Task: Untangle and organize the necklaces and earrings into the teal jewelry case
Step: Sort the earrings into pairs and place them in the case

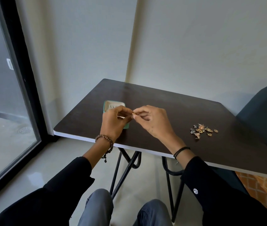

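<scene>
My left hand [113, 119] and right hand [150, 119] both pinch a small gold earring [133, 113] just above the teal jewelry case [107, 103], left hand nearer it.

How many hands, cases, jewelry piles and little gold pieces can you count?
Hands: 2, left hand, right hand
Case: 1
Jewelry pile: 1
Gold piece, pinched by both hands: 1
Total: 5
</scene>
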`<state>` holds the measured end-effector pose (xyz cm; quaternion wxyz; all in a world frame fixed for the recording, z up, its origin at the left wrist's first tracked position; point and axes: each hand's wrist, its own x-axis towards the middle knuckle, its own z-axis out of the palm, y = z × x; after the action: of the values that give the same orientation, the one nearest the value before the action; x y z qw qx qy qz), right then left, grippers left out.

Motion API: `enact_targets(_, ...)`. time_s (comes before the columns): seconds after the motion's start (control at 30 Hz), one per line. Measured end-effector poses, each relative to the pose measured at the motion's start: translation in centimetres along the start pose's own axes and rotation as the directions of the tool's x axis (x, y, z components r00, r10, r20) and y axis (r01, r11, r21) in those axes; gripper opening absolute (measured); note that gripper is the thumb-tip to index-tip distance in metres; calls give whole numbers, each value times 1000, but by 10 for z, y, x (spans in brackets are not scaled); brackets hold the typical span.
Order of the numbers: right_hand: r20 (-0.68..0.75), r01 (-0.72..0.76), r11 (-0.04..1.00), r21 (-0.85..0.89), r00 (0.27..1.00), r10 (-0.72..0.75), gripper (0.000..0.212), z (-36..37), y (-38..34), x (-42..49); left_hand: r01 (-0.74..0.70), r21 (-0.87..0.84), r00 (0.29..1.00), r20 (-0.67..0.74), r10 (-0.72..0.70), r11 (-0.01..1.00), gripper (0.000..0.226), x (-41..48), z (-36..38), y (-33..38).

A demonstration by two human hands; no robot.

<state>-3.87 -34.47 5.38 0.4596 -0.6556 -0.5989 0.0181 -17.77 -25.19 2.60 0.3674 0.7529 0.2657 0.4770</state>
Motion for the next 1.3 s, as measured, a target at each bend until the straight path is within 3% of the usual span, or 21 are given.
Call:
enact_targets(0.37, 45, -78, 996, -31, 996, 79, 15, 27, 18, 11, 109, 149, 989, 78, -122, 983, 16, 6, -21, -39)
enact_targets(0.63, 99, -62, 996, -68, 993, 69, 13, 36, 25, 12, 132, 103, 979, 143, -146, 986, 37, -4, -22, -55)
enact_targets(1.03, 226, 59, 981, -186, 974, -16, 14, 48, 30, 22, 166, 6, 976, 143, -165, 986, 43, -5, -21, -70)
enact_targets(1.3, 292, 156, 938, -309, 954, -62, 20, 57, 35, 25, 184, 33, 970, 156, -187, 982, 45, -5, -22, -69)
